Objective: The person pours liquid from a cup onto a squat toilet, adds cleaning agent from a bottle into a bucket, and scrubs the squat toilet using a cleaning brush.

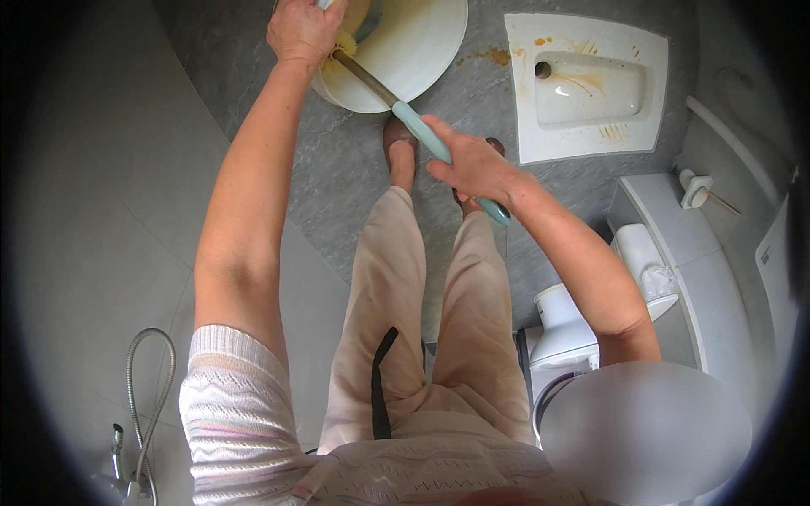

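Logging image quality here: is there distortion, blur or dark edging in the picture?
Head view: black vignette at the sides and corners; the squat pan's edges bow, fisheye-like; a blurred oval hides part of the lower right; brush and right hand look fairly sharp.

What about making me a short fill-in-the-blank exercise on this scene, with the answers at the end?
1. The handle of the brush is gripped by the person's ____ hand.
2. The brush's bristles are ____ in colour.
3. The round basin and the squat toilet are both ____ beneath their stains.
4. The metal shower hose shows toward the picture's lower ____ corner.

Missing words: right; yellow; white; left.
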`<state>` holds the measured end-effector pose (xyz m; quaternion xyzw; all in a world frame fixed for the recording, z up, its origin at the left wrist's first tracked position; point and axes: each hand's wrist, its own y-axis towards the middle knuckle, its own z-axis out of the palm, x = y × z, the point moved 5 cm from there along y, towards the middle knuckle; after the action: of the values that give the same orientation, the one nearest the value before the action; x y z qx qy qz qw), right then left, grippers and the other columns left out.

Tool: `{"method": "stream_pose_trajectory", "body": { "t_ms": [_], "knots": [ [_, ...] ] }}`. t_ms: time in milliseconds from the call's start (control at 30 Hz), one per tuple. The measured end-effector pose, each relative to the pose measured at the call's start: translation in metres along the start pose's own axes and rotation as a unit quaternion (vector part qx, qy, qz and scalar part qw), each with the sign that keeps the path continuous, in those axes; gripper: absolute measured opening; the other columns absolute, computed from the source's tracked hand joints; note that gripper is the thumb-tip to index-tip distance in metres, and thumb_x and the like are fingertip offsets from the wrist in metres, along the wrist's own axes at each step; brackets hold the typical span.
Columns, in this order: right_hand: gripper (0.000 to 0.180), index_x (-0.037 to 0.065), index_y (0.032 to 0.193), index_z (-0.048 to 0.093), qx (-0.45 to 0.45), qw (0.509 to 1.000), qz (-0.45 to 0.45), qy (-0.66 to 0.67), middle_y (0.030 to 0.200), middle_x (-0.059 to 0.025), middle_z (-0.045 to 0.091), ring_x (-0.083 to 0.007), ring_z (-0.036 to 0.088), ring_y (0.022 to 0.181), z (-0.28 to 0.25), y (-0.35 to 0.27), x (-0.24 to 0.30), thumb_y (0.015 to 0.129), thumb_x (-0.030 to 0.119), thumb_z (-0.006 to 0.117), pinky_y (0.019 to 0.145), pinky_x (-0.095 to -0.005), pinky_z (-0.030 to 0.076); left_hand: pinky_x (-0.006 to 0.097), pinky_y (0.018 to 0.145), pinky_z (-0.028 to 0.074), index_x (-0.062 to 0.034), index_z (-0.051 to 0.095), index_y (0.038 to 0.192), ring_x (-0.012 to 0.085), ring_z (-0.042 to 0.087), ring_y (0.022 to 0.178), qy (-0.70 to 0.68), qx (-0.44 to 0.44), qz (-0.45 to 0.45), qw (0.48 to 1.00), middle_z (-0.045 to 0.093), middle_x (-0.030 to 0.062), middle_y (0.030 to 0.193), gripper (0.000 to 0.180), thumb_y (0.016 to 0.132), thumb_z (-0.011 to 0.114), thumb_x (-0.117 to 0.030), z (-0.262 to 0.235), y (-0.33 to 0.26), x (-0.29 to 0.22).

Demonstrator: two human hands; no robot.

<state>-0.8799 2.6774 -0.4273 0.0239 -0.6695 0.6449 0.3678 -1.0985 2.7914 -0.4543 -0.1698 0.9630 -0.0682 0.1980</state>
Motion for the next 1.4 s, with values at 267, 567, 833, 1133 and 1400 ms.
{"method": "stream_pose_trajectory", "body": {
  "t_ms": [267, 567, 833, 1133, 1400],
  "knots": [
    [0.059, 0.014, 0.13, 0.023, 0.027, 0.999, 0.026, 0.033, 0.063, -0.0073, 0.051, -0.0126, 0.049, 0.044, -0.002, -0.002, 0.005, 0.078, 0.01, 0.05, 0.044, -0.0284, 0.044, 0.039, 0.084, 0.041, -0.0161, 0.05, 0.115, 0.0353, 0.051, 0.094, 0.01, 0.006, 0.023, 1.0, 0.056, 0.0206, 0.099, 0.048, 0.069, 0.054, -0.031, 0.002, 0.002, 0.002],
    [0.06, 0.012, 0.131, 0.023, 0.009, 1.0, 0.014, 0.012, 0.074, -0.0106, 0.054, -0.0144, 0.053, 0.051, 0.0, 0.005, -0.012, 0.078, 0.01, 0.051, 0.056, -0.03, 0.047, 0.038, 0.081, 0.042, -0.0152, 0.052, 0.113, 0.0333, 0.053, 0.088, 0.006, 0.005, 0.018, 1.0, 0.058, 0.016, 0.095, 0.047, 0.069, 0.053, -0.031, -0.001, 0.004, -0.003],
    [0.056, 0.012, 0.13, 0.025, -0.095, 0.981, -0.049, -0.162, 0.086, -0.0216, 0.058, -0.0369, 0.056, 0.075, -0.006, 0.022, -0.031, 0.08, 0.013, 0.051, 0.067, -0.0423, 0.045, 0.039, 0.079, 0.043, -0.018, 0.052, 0.114, 0.0331, 0.054, 0.087, -0.014, -0.014, 0.049, 0.999, 0.057, 0.0189, 0.093, 0.047, 0.068, 0.054, -0.03, -0.001, 0.004, -0.003],
    [0.059, 0.015, 0.132, 0.021, -0.206, 0.922, -0.076, -0.32, 0.075, -0.0202, 0.059, -0.0369, 0.057, 0.068, -0.093, 0.039, -0.035, 0.079, 0.011, 0.048, 0.061, -0.0441, 0.045, 0.04, 0.076, 0.044, -0.0201, 0.052, 0.115, 0.0345, 0.054, 0.086, 0.016, -0.027, 0.007, 0.999, 0.056, 0.0208, 0.091, 0.046, 0.069, 0.056, -0.029, -0.001, 0.014, 0.002],
    [0.057, 0.009, 0.131, 0.025, -0.103, 0.972, -0.17, -0.123, 0.082, -0.0194, 0.06, -0.0357, 0.058, 0.076, -0.036, 0.028, 0.012, 0.078, 0.013, 0.048, 0.072, -0.0418, 0.045, 0.041, 0.076, 0.044, -0.0191, 0.054, 0.113, 0.0345, 0.055, 0.085, -0.009, -0.029, 0.002, 1.0, 0.056, 0.0211, 0.088, 0.044, 0.071, 0.055, -0.03, 0.0, 0.009, -0.009]
  ]
}}
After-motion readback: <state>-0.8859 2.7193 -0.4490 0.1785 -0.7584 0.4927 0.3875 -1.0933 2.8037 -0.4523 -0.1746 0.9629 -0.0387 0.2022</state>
